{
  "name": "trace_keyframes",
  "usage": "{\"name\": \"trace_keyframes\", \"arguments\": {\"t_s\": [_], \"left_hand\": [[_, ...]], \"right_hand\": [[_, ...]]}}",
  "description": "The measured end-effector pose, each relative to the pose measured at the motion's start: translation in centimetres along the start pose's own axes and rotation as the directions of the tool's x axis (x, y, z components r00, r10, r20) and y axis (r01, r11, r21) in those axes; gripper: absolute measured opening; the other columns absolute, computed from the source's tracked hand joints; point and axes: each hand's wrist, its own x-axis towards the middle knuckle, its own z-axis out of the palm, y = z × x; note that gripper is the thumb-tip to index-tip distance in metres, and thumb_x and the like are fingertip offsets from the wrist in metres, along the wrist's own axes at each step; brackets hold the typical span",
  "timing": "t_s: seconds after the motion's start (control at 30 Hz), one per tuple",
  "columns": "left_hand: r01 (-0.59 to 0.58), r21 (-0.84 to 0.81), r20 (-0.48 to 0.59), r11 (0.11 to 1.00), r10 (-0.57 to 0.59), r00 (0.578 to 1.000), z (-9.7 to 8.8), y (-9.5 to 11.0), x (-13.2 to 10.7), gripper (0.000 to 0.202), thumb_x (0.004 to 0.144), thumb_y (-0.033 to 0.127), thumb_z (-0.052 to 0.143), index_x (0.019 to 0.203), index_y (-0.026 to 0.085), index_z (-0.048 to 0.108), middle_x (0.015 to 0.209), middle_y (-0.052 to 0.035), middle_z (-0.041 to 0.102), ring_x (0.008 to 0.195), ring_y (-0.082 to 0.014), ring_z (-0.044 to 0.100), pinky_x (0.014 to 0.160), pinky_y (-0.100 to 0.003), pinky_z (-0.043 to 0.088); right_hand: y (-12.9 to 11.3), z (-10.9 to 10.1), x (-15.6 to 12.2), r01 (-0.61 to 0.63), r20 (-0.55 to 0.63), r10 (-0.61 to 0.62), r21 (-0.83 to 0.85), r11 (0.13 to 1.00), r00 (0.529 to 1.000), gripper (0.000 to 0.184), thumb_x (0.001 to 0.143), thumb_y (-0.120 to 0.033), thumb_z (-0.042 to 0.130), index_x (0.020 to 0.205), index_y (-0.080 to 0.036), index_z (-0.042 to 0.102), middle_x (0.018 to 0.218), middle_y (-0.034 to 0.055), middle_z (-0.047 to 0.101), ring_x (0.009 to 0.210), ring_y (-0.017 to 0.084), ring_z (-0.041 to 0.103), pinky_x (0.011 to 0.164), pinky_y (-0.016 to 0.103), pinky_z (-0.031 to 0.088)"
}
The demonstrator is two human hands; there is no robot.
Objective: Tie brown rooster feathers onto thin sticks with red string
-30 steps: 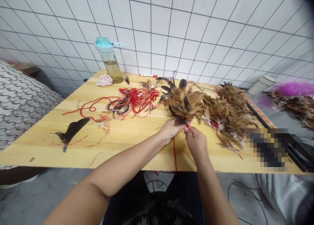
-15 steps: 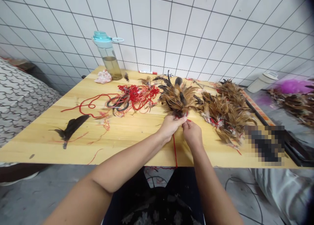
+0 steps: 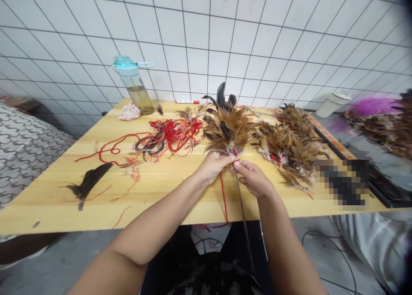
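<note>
A bundle of brown and black feathers (image 3: 230, 129) fans out away from me at the middle of the table. My left hand (image 3: 210, 166) is closed round its tied base, thumb on top. Close beside it, my right hand (image 3: 255, 177) pinches red string at the base between thumb and fingertips. A length of red string (image 3: 224, 196) hangs from under my left hand past the table's front edge. From the base a thin dark rod (image 3: 243, 211) runs down toward my lap. The wrapped part is partly hidden by my fingers.
Brown feather bundles (image 3: 289, 142) lie to the right. Tangled red string (image 3: 174, 132) and scissors (image 3: 149, 145) are left of centre. A dark feather (image 3: 92, 181), a water bottle (image 3: 137, 89) and a marker (image 3: 187, 101) also rest on the table (image 3: 174, 192).
My right hand has shifted from a closed fist to a fingertip pinch at the base, and the thin rod now shows below it. The view has tilted up slightly.
</note>
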Motion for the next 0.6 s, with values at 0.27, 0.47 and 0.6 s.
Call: {"name": "trace_keyframes", "arguments": {"t_s": [0.27, 0.47, 0.6], "left_hand": [[0.049, 0.040, 0.163, 0.998, -0.055, 0.985, -0.7, -0.6, 0.3, 0.036, 0.065, 0.041, 0.078, 0.066, 0.010, 0.060, 0.052, 0.0000, 0.057, 0.048, -0.0124, 0.058, 0.055, -0.026, 0.046], [0.124, 0.015, 0.140, 0.992, -0.125, 0.982, -0.8, -1.4, 0.5, 0.036, 0.066, 0.041, 0.077, 0.066, 0.008, 0.063, 0.054, -0.0058, 0.064, 0.051, -0.0165, 0.063, 0.059, -0.028, 0.050], [0.153, -0.032, 0.087, 0.988, -0.150, 0.985, -1.1, -1.9, 0.6, 0.034, 0.065, 0.037, 0.079, 0.060, 0.008, 0.063, 0.053, -0.0076, 0.065, 0.051, -0.0154, 0.062, 0.057, -0.025, 0.049]], "right_hand": [[0.4, -0.7, 0.5, -0.082, 0.119, 0.058, 0.209, 0.974, 0.991, 0.042, 0.061, -0.052, 0.078, 0.074, -0.016, 0.061, 0.066, 0.0011, 0.058, 0.051, 0.007, 0.041, 0.042, 0.021, 0.011], [1.6, -0.6, 0.9, -0.077, 0.144, 0.037, 0.286, 0.955, 0.989, 0.044, 0.064, -0.054, 0.075, 0.063, -0.016, 0.052, 0.053, -0.0048, 0.045, 0.044, 0.004, 0.029, 0.042, 0.021, 0.011], [2.2, 0.1, 1.2, -0.024, 0.095, -0.014, 0.380, 0.925, 0.995, 0.047, 0.062, -0.055, 0.077, 0.066, -0.014, 0.054, 0.055, -0.0046, 0.046, 0.044, 0.004, 0.032, 0.044, 0.022, 0.014]]}}
